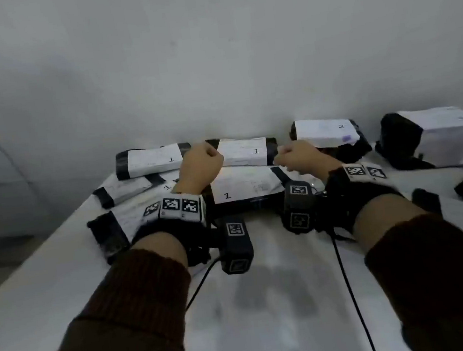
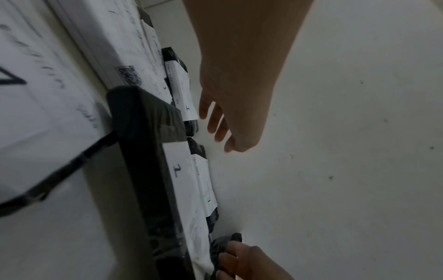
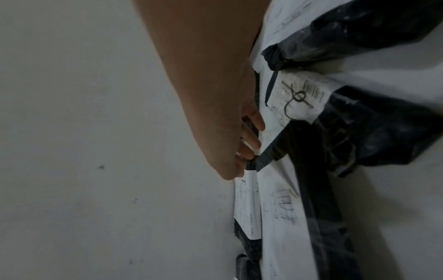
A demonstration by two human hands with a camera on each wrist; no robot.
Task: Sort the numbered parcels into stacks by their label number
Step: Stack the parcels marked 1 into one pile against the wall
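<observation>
**A:** Which parcel are you on?

**B:** The far middle parcel (image 1: 243, 152), label 1, lying against the wall (image 1: 212, 63). My hands are at its two ends so I can lift it level.

**A:** Have you got it?

**B:** My right hand (image 1: 298, 158) has fingers curled, pinching the black wrap at its right end. My left hand (image 1: 200, 165) is at the left end, fingers loosely spread; I can't tell if they touch it.

**A:** And where are the rest?

**B:** The other 1s sit just beside it: one to its left (image 1: 153, 160), one in front (image 1: 244, 186). I'd judge they belong together. The 2 parcel (image 1: 325, 132) stays apart on the right of the table (image 1: 266, 300).
</observation>
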